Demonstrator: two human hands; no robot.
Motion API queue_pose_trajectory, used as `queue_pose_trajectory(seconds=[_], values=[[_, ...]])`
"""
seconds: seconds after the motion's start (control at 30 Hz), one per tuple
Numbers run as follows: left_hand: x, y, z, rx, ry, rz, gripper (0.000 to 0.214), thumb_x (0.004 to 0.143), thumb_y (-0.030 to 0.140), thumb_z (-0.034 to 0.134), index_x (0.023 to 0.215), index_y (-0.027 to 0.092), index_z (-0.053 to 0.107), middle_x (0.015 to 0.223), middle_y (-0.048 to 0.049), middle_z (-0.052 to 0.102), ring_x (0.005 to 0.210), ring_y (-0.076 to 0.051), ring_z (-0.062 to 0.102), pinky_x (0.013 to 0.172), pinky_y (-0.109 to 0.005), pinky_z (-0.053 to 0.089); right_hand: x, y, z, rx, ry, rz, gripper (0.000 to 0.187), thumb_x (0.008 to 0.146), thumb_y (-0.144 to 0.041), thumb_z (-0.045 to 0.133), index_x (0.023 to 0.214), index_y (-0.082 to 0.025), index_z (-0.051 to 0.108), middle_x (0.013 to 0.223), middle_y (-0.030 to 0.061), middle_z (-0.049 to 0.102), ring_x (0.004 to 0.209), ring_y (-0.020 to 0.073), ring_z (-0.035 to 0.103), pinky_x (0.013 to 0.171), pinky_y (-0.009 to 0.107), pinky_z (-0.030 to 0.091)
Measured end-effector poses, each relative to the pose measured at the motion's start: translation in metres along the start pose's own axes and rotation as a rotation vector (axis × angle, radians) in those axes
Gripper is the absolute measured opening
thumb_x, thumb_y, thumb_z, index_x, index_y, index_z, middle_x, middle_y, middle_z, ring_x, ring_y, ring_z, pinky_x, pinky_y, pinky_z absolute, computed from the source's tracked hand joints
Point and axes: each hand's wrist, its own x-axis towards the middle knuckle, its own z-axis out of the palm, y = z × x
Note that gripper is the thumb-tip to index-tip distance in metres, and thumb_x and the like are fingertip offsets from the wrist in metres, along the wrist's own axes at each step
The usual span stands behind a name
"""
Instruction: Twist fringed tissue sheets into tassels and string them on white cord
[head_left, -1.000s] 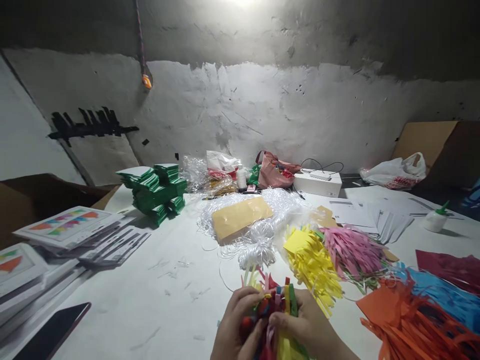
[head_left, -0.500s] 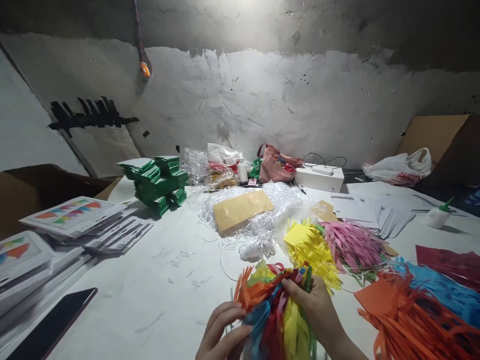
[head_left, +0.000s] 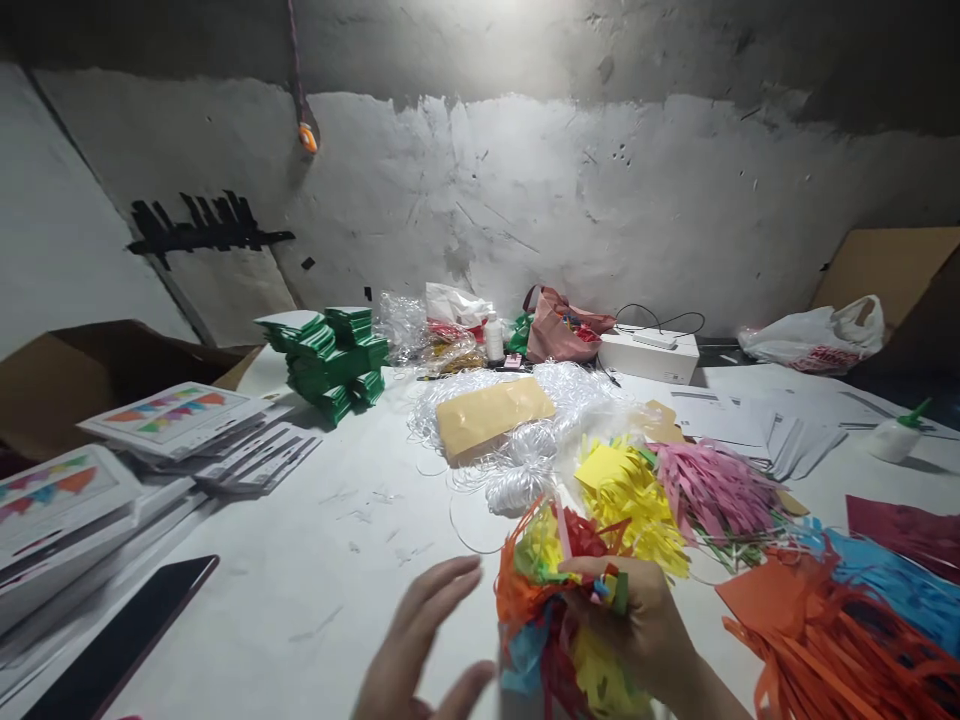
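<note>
My right hand (head_left: 645, 625) is closed around a bundle of mixed-colour fringed paper strips (head_left: 551, 580), orange, yellow, red, blue and green, held just above the white table (head_left: 315, 580). My left hand (head_left: 420, 650) hovers open to the left of the bundle with its fingers stretched out, apart from the paper. Behind the bundle lie piles of yellow fringed paper (head_left: 626, 495) and pink fringed paper (head_left: 712, 490).
Orange fringed paper (head_left: 825, 650), blue paper (head_left: 892, 580) and a dark red sheet (head_left: 907, 525) lie at right. Clear string (head_left: 517, 470), a tan envelope (head_left: 491, 415), green card stacks (head_left: 334, 360), printed cards (head_left: 172, 420), a dark phone (head_left: 120, 645), a glue bottle (head_left: 896, 435), a white box (head_left: 649, 355) and bags surround them.
My left hand has let go of the strip bundle and moved away to the left, opening. My right hand keeps the bundle, which has bunched up and turned. The view has shifted slightly.
</note>
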Motion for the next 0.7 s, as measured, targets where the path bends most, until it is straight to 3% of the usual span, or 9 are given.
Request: queue_pose_trajectory(seconds=[0.07,0.13,0.23,0.3,0.37,0.5,0.63,0.7], values=[[0.019,0.016,0.020,-0.141,-0.118,0.171,0.077,0.084,0.038,0.072,0.151,0.037,0.034,0.151,-0.0117,0.050,0.139,-0.036,0.047,0.110,-0.052,0.046,-0.002,-0.010,0.002,0.056,-0.096,0.006,0.026,0.094,-0.039,0.060,0.083,-0.022,0.077,0.067,0.0019,0.067,0.062,0.0174,0.061,0.061,0.026,0.046],[0.031,0.023,0.040,-0.218,-0.264,0.187,0.090,0.080,0.028,0.075,0.155,0.037,0.026,0.151,-0.0121,0.049,0.138,-0.038,0.047,0.110,-0.056,0.045,-0.004,-0.017,0.002,0.159,-0.155,0.041,0.028,0.094,-0.041,0.059,0.084,-0.021,0.077,0.071,0.0026,0.069,0.063,0.0173,0.060,0.061,0.026,0.046],[0.033,0.020,0.060,-0.368,-0.393,0.019,0.089,0.080,0.016,0.066,0.155,0.038,0.022,0.128,-0.0092,0.066,0.102,-0.029,0.070,0.087,-0.045,0.059,-0.008,-0.019,-0.001,0.275,-0.154,0.133,0.031,0.087,-0.048,0.067,0.101,-0.021,0.075,0.084,0.0040,0.072,0.073,0.0199,0.063,0.068,0.027,0.049],[0.028,0.015,0.067,-0.495,-0.384,-0.092,0.088,0.082,0.017,0.063,0.155,0.035,0.017,0.102,-0.0039,0.070,0.074,-0.020,0.069,0.067,-0.034,0.059,-0.009,-0.016,-0.002,0.289,-0.173,0.195,0.043,0.079,-0.056,0.074,0.104,-0.021,0.073,0.084,0.0032,0.072,0.075,0.0207,0.063,0.071,0.028,0.050],[0.023,0.011,0.072,-0.554,-0.327,-0.193,0.092,0.080,0.016,0.065,0.154,0.036,0.013,0.093,0.0004,0.066,0.068,-0.016,0.066,0.063,-0.030,0.056,-0.008,-0.013,-0.001,0.276,-0.248,0.236,0.049,0.073,-0.065,0.075,0.093,-0.021,0.074,0.077,0.0009,0.068,0.069,0.0189,0.059,0.067,0.027,0.049],[0.019,0.007,0.081,-0.555,-0.269,-0.238,0.103,0.070,0.010,0.068,0.153,0.040,0.013,0.114,-0.0027,0.054,0.075,-0.014,0.065,0.070,-0.030,0.057,-0.004,-0.012,0.006,0.216,-0.349,0.205,0.051,0.076,-0.071,0.067,0.074,-0.020,0.071,0.069,-0.0020,0.058,0.065,0.0154,0.050,0.061,0.025,0.043],[0.022,0.008,0.077,-0.465,-0.330,-0.177,0.110,0.063,0.003,0.062,0.154,0.039,0.011,0.137,-0.0106,0.044,0.092,-0.020,0.067,0.080,-0.036,0.060,-0.005,-0.012,0.018,0.268,-0.247,0.254,0.038,0.083,-0.054,0.069,0.070,-0.018,0.066,0.064,-0.0041,0.049,0.063,0.0125,0.041,0.058,0.024,0.036],[0.024,0.009,0.062,-0.474,-0.456,-0.201,0.110,0.064,0.001,0.062,0.155,0.037,0.013,0.144,-0.0123,0.045,0.103,-0.024,0.068,0.089,-0.039,0.059,-0.008,-0.009,0.022,0.333,-0.174,0.333,0.034,0.083,-0.047,0.071,0.070,-0.017,0.065,0.062,-0.0051,0.047,0.060,0.0109,0.038,0.054,0.023,0.033]])
